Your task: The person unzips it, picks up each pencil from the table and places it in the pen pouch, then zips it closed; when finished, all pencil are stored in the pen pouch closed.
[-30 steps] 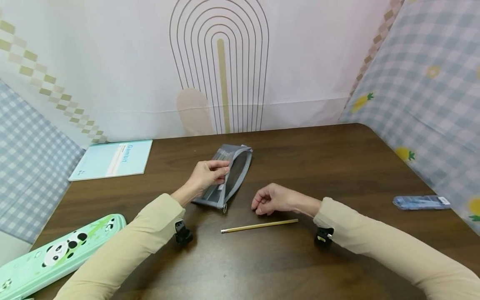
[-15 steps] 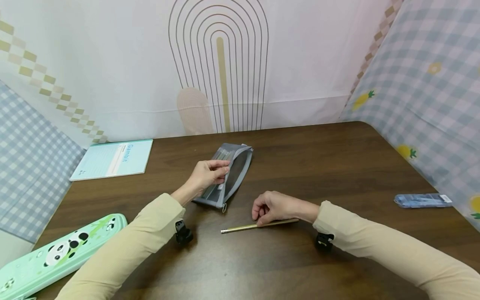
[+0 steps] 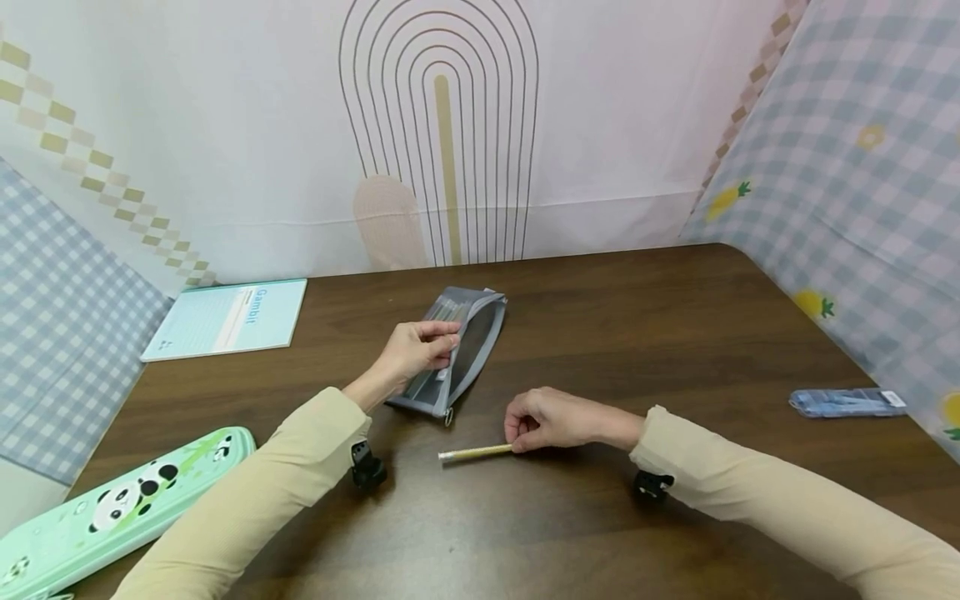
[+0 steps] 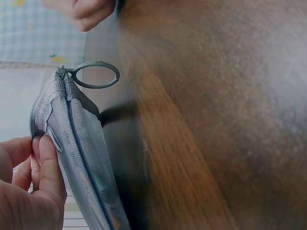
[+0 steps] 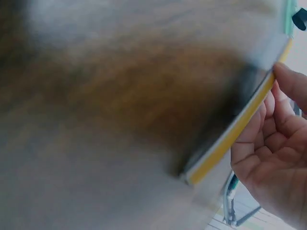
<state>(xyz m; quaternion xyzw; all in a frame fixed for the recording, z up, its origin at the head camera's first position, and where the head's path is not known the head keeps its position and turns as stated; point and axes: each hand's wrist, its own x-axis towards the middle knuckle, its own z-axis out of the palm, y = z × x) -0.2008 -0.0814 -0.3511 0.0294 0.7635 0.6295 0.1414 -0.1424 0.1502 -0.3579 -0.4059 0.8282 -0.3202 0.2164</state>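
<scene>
My left hand (image 3: 418,346) pinches one edge of a grey mesh zip pouch (image 3: 487,333), between thumb and fingers. The pouch lies in the middle of the table with its mouth gaping to the right; slim items show through the mesh. In the left wrist view, a ring-shaped zipper pull (image 4: 97,75) sticks out at the pouch's near end. To the right of the pouch, my right hand (image 3: 558,418) pinches a yellow pencil (image 3: 476,452) around its middle. The pencil's silver-coloured end points left, and the right wrist view shows its yellow length (image 5: 235,129) crossing the fingertips.
A green panda-print pencil case (image 3: 135,500) sits at the front left, partly behind the left sleeve. A light blue notebook (image 3: 225,320) lies at the back left. Near the right edge of the brown table (image 3: 637,325) is a small clear blue packet (image 3: 847,402).
My right hand has come down and toward me onto the pencil and now pinches it; the pencil has shifted slightly. The left hand keeps its hold on the pouch.
</scene>
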